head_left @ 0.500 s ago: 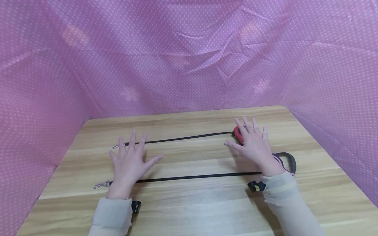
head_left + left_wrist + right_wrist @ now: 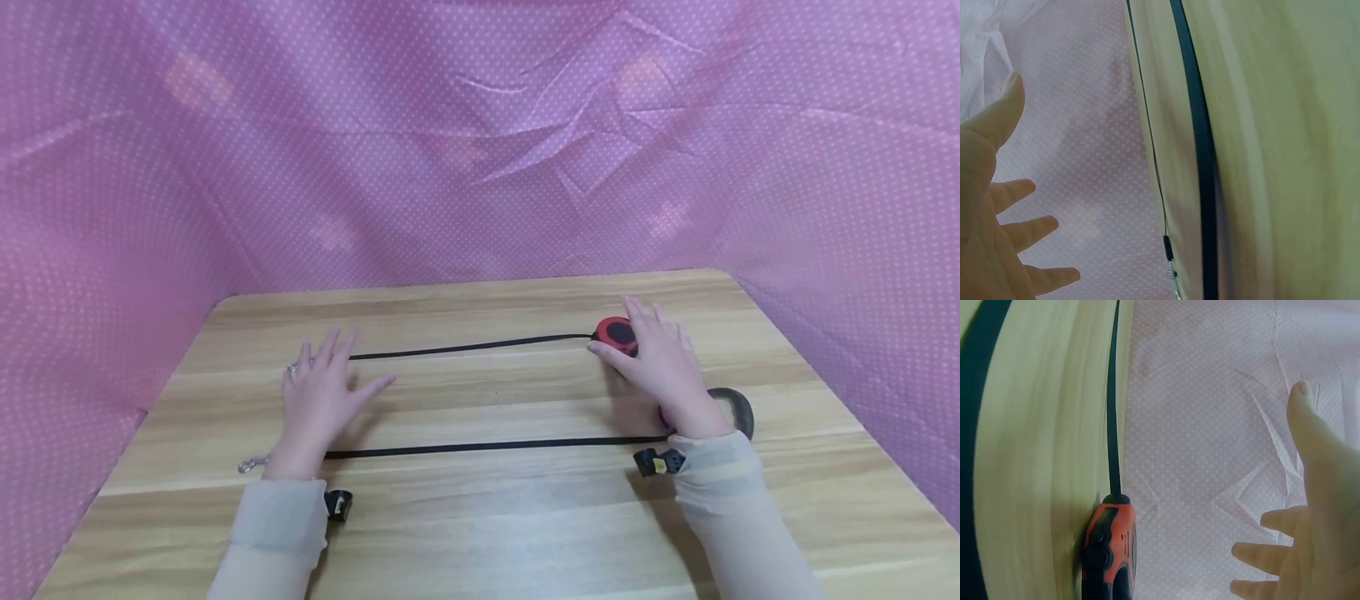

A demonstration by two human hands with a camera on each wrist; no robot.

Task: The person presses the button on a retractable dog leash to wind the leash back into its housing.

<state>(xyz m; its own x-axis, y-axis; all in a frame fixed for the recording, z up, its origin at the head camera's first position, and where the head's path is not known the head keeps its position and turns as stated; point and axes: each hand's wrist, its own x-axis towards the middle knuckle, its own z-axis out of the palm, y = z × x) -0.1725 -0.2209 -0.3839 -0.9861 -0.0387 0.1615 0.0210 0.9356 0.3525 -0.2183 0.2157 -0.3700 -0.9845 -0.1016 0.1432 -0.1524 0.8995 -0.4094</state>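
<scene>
Two retractable dog leashes lie on the table with their straps drawn out to the left. The farther one has a red case [image 2: 618, 332], a thin black strap [image 2: 472, 345] and a metal clip [image 2: 1174, 281]. Nearer me, the second leash shows a dark looped handle [image 2: 741, 410], a black strap [image 2: 495, 446] and a silver clip [image 2: 251, 463]; its case is mostly hidden by my right wrist. My left hand [image 2: 317, 410] hovers over the clip ends, fingers spread, holding nothing. Above the handle ends, my right hand [image 2: 663, 358] is likewise raised, fingers extended, partly covering the red case.
The wood-grain table [image 2: 480, 525] has pink dotted cloth [image 2: 465, 183] hanging behind it and at both sides. A small black camera [image 2: 339, 505] sits at my left wrist, another black camera [image 2: 658, 462] at my right.
Both hands have turned somewhat and their fingers look less widely spread. My right hand has shifted right, showing more of the red case; my left has moved slightly left. The leashes stay put.
</scene>
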